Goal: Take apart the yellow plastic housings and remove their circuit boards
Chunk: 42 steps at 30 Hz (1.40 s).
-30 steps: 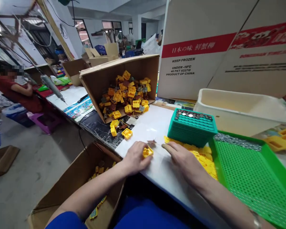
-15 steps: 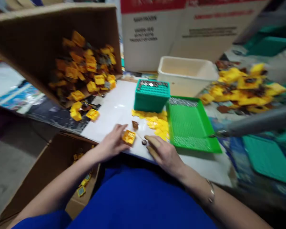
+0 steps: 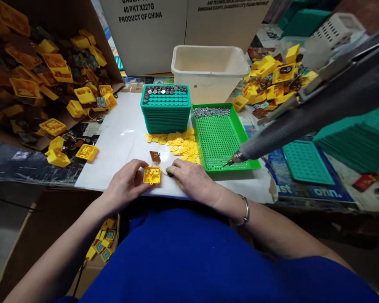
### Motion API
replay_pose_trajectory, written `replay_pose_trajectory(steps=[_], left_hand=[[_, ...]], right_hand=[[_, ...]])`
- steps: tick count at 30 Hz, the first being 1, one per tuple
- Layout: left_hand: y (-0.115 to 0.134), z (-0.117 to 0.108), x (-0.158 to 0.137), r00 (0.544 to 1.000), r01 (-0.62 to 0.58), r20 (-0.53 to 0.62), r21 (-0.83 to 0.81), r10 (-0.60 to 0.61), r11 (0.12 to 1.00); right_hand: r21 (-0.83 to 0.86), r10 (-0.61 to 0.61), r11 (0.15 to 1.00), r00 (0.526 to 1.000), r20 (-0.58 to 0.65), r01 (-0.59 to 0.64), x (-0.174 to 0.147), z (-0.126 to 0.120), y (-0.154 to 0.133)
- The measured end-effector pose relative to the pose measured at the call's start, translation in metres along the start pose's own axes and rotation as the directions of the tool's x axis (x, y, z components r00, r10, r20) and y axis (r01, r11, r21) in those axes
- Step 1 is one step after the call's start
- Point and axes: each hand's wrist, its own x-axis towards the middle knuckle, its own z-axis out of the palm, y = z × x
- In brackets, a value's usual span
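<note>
My left hand [image 3: 129, 179] grips the left side of a small yellow plastic housing [image 3: 152, 175], its open face up with a round recess inside. Behind the housing stands a brown circuit board [image 3: 155, 157], joined to it by thin wires. Just to the right, my right hand [image 3: 188, 176] pinches a small dark round part [image 3: 169, 172] on a wire, partly hidden by the fingers. Flat yellow plastic pieces [image 3: 185, 147] lie in a loose heap beyond both hands, on the white work surface [image 3: 104, 143].
A stack of teal trays [image 3: 166, 113] carries small round metal parts on top. Right of it is a green perforated tray [image 3: 254, 164] with screws, a power screwdriver [image 3: 271, 134] hanging over it. A cream bin [image 3: 205, 84] stands behind. Yellow housings [image 3: 53, 63] fill a carton at left.
The view has shifted, so the scene sits further left and the screwdriver shows larger. My right fingers have closed on the dark round part; my left hand still holds the housing.
</note>
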Motion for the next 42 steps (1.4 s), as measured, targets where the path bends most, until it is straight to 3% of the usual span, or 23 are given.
replay_pose_trajectory(steps=[5,8,13,15,17,18,20,22,23,24,27,29,31,34,37,40,42], left_hand=[[-0.001,0.001,0.0,1.0,0.014,-0.021,-0.002,-0.014,1.0],[0.0,0.001,0.001,0.999,0.029,-0.023,-0.011,-0.029,1.0],[0.004,-0.003,-0.001,0.995,0.1,0.002,-0.101,-0.1,0.99],[0.007,-0.003,-0.003,0.989,0.146,0.039,-0.184,-0.141,0.972],[0.01,0.0,-0.005,0.983,0.182,0.073,-0.284,-0.168,0.941],[0.012,0.003,-0.005,0.981,0.191,0.082,-0.339,-0.174,0.921],[0.015,0.012,-0.005,0.983,0.185,0.08,-0.461,-0.167,0.868],[0.018,0.02,-0.003,0.987,0.16,0.07,-0.59,-0.147,0.792],[0.02,0.024,-0.002,0.988,0.15,0.07,-0.646,-0.138,0.748],[0.022,0.028,0.0,0.989,0.145,0.077,-0.693,-0.127,0.706],[0.03,0.033,0.003,0.989,0.149,0.124,-0.786,-0.083,0.6],[0.035,0.033,0.005,0.986,0.161,0.156,-0.82,-0.057,0.55],[0.038,0.033,0.006,0.982,0.179,0.181,-0.841,-0.048,0.51],[0.041,0.032,0.008,0.976,0.209,0.21,-0.866,-0.049,0.454],[0.042,0.036,0.012,0.974,0.226,0.207,-0.896,-0.091,0.382],[0.043,0.041,0.014,0.976,0.185,0.138,-0.932,-0.17,0.31],[0.045,0.04,0.014,0.972,0.16,0.108,-0.955,-0.209,0.251]], right_hand=[[0.083,0.012,0.997,0.999,-0.042,-0.009,-0.002,-0.001,0.004],[0.029,0.033,0.999,0.999,-0.018,-0.032,0.0,-0.001,0.004],[-0.056,-0.024,0.998,0.999,0.045,0.027,0.005,-0.002,0.002],[0.005,-0.009,1.0,0.999,0.034,0.009,0.007,-0.003,0.003],[0.2,0.033,0.98,0.999,-0.035,-0.026,0.008,-0.003,0.005],[0.356,0.069,0.934,0.995,-0.07,-0.04,0.008,-0.003,0.006],[0.683,0.125,0.729,0.99,-0.07,-0.043,0.006,-0.003,0.009],[0.851,0.114,0.524,0.993,-0.038,-0.028,0.003,-0.002,0.012],[0.865,0.091,0.503,0.994,-0.054,0.001,0.002,-0.001,0.013],[0.84,0.056,0.54,0.993,-0.101,0.055,0.0,-0.001,0.015],[0.595,-0.092,0.77,0.963,-0.254,0.23,-0.003,-0.001,0.018],[0.435,-0.154,0.863,0.954,-0.256,0.256,-0.004,-0.005,0.018],[0.349,-0.129,0.914,0.964,-0.234,0.207,-0.005,-0.008,0.016],[0.324,-0.062,0.936,0.97,-0.234,0.139,-0.007,-0.012,0.015],[0.328,-0.105,0.921,0.945,-0.31,0.21,-0.01,-0.01,0.017],[0.314,-0.211,0.88,0.885,-0.416,0.358,-0.013,-0.002,0.02],[0.305,-0.253,0.834,0.809,-0.53,0.461,-0.015,0.005,0.022]])
